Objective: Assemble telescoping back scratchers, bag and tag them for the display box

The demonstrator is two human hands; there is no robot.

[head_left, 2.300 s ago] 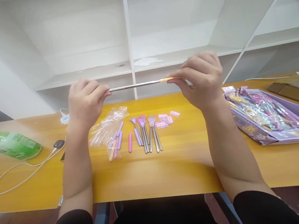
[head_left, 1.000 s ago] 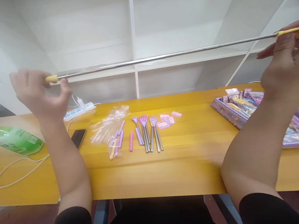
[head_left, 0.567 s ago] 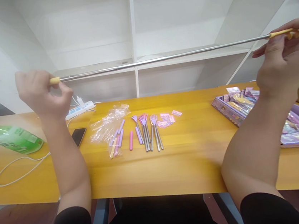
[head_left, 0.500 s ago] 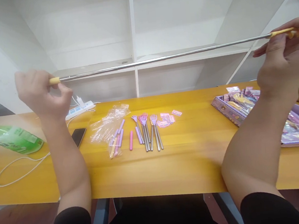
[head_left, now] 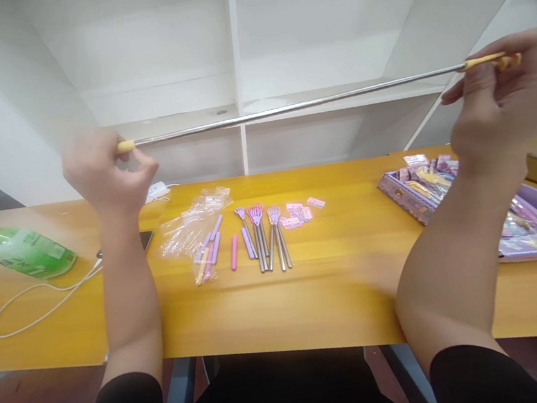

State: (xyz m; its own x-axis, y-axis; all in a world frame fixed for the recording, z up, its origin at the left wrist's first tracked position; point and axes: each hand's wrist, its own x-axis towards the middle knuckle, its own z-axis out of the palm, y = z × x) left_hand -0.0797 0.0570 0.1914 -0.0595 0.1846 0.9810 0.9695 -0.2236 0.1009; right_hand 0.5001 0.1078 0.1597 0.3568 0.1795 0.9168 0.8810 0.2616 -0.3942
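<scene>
White shelving [head_left: 163, 45] behind a shortening steel rod [head_left: 259, 116]

Wooden tabletop [head_left: 281, 310] runs below, and from my remote seat I see the rod raised well above it, crossing in front of the shelving. Half a second ago the grasps were farther apart; now the left hand [head_left: 104, 168] has come inward, its outline blurred, and less bare steel shows between the yellow grip [head_left: 126, 146] and the yellow claw head [head_left: 480, 61]. I read that as sliding sections going back into one another, leaving the rod partly collapsed but still long.

My left fingers are curled around the grip, thumb just below its inner end. My right hand [head_left: 503, 90] pinches the claw head's neck, thumb in front and fingers behind, held higher than the left, so the rod slopes up to the right. Claw-headed rods [head_left: 260, 244] with purple and pink heads lie on the tabletop, apart from both hands.
</scene>
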